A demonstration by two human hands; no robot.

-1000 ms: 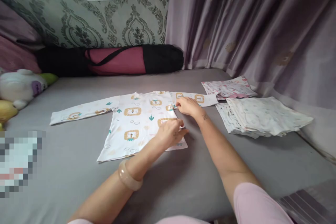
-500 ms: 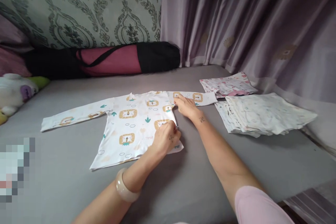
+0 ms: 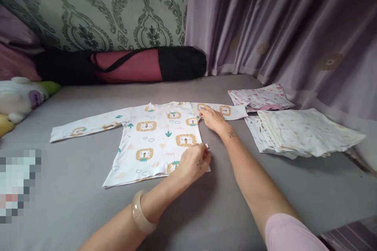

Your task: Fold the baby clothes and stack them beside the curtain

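A white long-sleeved child's shirt (image 3: 159, 141) with lion faces and green leaves lies spread flat, its sleeves stretched out to both sides. My left hand (image 3: 196, 160), with a pale bangle on the wrist, is closed on the shirt's right side edge near the hem. A small white tag sticks out just above those fingers. Farther up, my right hand (image 3: 212, 118) pinches the shirt where the right sleeve meets the body. The fingertips of both hands are partly hidden.
Folded pale cloths (image 3: 309, 131) are stacked at the right, beside a folded pink-patterned garment (image 3: 262, 97). A black and maroon long bag (image 3: 129, 66) lies along the wall. A plush toy (image 3: 20, 96) sits at the left, above a blurred-out patch. Purple curtains (image 3: 250, 19) hang behind.
My left hand has slid a little down the shirt's side edge toward the hem. The right hand keeps its place at the sleeve. The whole view has shifted slightly.
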